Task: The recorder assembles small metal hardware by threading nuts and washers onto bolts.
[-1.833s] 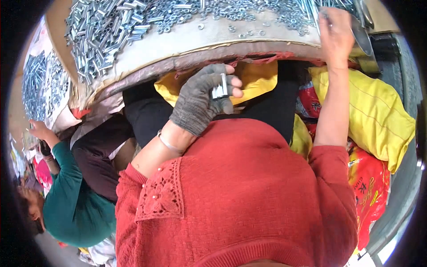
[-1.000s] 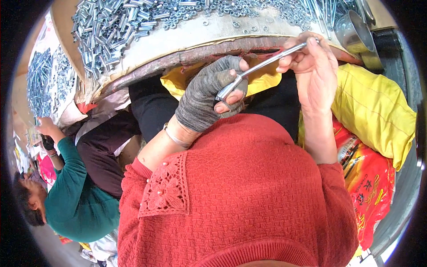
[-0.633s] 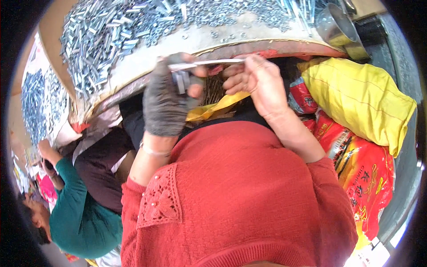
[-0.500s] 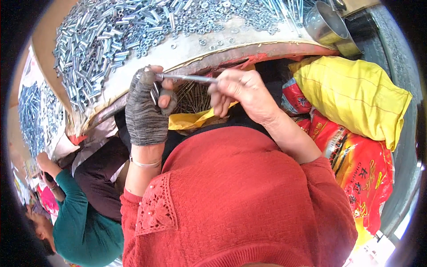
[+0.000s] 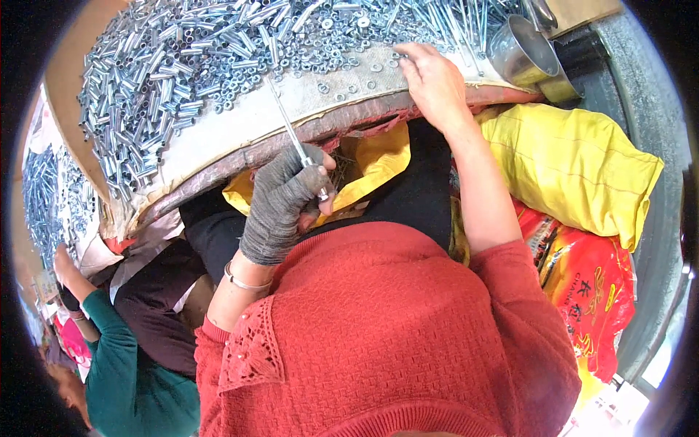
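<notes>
My left hand point(image 5: 291, 193), in a grey fingerless glove, is closed around a long thin metal bolt point(image 5: 286, 116). The bolt tilts up and away to the left, its thin end over the table edge. A wider shiny sleeve shows on its lower part, between my fingers. At the front of the worktable point(image 5: 255, 116) my right hand point(image 5: 437, 84) is bare, with thumb and forefinger bent close together among loose washers point(image 5: 362, 23). Whatever lies between those fingertips is too small to make out. Small nuts point(image 5: 226, 98) lie scattered left of it.
Short metal tubes point(image 5: 160, 80) cover the table's left side. Long thin rods point(image 5: 466, 29) lie by a metal cup point(image 5: 526, 47) at the right. A yellow sack point(image 5: 575, 164) rests on a red bag point(image 5: 590, 291). Yellow sacking point(image 5: 386, 160) hangs below the edge. A co-worker in green point(image 5: 156, 364) sits left.
My right hand has left the bolt and reached up to the table's washers. My left hand has moved down and right, keeping the bolt, which now points up and away.
</notes>
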Tool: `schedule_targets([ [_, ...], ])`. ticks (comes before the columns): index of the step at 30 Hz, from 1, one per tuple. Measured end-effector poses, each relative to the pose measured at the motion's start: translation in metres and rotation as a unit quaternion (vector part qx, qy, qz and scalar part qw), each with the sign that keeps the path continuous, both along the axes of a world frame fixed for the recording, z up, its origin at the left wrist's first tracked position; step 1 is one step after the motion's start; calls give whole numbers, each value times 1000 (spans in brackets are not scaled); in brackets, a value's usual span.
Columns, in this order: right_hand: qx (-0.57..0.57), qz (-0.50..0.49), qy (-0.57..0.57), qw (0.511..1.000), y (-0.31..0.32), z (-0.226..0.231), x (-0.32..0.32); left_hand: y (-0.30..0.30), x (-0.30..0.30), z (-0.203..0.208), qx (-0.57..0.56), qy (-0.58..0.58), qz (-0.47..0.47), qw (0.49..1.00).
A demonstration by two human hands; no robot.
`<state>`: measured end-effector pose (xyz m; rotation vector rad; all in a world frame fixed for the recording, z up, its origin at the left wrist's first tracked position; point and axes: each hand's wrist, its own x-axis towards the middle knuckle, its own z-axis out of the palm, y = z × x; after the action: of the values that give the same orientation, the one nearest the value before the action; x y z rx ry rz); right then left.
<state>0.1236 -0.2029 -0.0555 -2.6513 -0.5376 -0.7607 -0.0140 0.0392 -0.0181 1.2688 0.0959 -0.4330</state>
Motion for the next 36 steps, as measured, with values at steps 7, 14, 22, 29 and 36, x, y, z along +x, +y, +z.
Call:
schedule_targets([
  [7,210,-5,158,965,-9,6,18,4,0,-5,-17,13,-9,1000],
  [14,-34,10,97,995,10,-6,22,1,1,-14,17,8,-60,998],
  [22,155,34,270,950,3,0,29,9,-2,-12,-1,46,-64,997],
  [29,-51,43,238,969,33,15,18,20,-4,-6,29,19,-6,999],
  [36,-71,84,154,982,32,12,8,46,1,-29,351,-133,-22,927],
])
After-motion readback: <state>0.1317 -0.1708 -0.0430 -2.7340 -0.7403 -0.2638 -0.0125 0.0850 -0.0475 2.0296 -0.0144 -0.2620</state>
